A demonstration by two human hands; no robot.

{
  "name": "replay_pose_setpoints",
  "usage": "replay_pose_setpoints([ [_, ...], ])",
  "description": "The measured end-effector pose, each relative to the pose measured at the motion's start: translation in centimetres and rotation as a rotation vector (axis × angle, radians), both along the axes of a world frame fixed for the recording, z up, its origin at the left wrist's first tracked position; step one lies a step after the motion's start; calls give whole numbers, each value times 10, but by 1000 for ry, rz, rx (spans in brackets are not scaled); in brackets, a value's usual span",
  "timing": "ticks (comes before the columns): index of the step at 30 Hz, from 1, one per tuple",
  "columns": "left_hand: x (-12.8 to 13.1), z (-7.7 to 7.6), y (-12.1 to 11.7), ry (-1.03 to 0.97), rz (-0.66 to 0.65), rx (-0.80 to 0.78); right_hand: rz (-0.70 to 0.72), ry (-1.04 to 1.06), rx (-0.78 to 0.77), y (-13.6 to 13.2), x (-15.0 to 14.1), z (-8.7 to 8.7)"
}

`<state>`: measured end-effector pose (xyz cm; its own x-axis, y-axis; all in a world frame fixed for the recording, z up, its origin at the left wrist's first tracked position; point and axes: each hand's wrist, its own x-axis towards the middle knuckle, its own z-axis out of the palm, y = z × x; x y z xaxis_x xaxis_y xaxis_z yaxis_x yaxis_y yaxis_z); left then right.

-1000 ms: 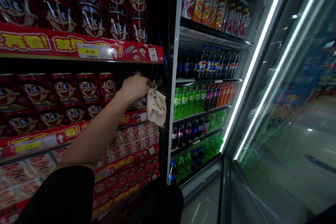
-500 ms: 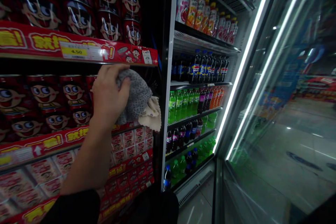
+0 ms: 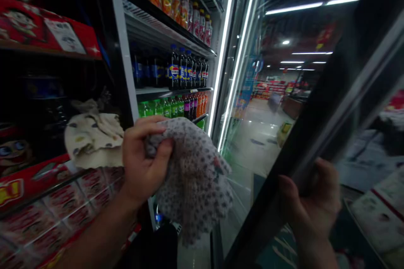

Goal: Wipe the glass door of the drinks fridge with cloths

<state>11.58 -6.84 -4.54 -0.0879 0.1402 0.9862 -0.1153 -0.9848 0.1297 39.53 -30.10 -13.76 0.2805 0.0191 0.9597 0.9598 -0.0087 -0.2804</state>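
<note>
My left hand [image 3: 142,162] is closed on a grey spotted cloth [image 3: 192,176], held in the air in front of the cooler's frame. A second, cream-coloured cloth [image 3: 93,134] lies on the red shelf edge just left of that hand. My right hand [image 3: 312,201] grips the dark edge of the open glass cooler door [image 3: 303,147] at the lower right, fingers wrapped round it.
The open cooler [image 3: 176,75] holds shelves of cola, green soda and juice bottles. Red snack shelves [image 3: 34,185] with boxed goods fill the left. Through the glass door a shop aisle with a pale floor [image 3: 261,134] shows.
My left hand pulled back from the red shelf with the grey cloth, leaving the cream cloth there. The view swung right, and my right hand now shows on the door edge.
</note>
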Motion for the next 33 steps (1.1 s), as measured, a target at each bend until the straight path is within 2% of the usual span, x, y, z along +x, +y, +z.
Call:
replay_pose_setpoints([
  [3,77,-10,7,-165,-218,-243,-95,-125,-26,6,-7,5],
  [6,152,-14,5,-225,-458,-340,-119,-133,-34,9,-10,5],
  [8,196,-22,-3,-73,-515,-303,-122,-117,-38,9,-10,2],
  [11,240,-50,-20,232,-504,-260,-119,-116,-47,9,-10,-1],
  [13,252,-75,-31,306,-458,-329,-112,-123,-44,10,-12,-2],
  [15,254,-100,-42,290,-422,-377,-109,-113,-30,10,-12,-3],
  [17,249,-122,-53,248,-464,-350,-104,-75,-24,9,-12,-5],
  [19,243,-137,-63,236,-526,-313,-88,-23,-27,8,-10,-9],
  [21,239,-145,-69,267,-622,-280,-63,19,-38,6,-9,-13],
  [23,237,-144,-71,314,-751,-200,-42,38,-29,5,-10,-14],
  [25,238,-135,-69,354,-829,-93,-20,55,-6,6,-15,-12],
  [29,245,-105,-64,350,-854,32,27,102,21,12,-32,3],
  [33,263,-82,-57,238,-863,165,21,31,91,15,-41,12],
])
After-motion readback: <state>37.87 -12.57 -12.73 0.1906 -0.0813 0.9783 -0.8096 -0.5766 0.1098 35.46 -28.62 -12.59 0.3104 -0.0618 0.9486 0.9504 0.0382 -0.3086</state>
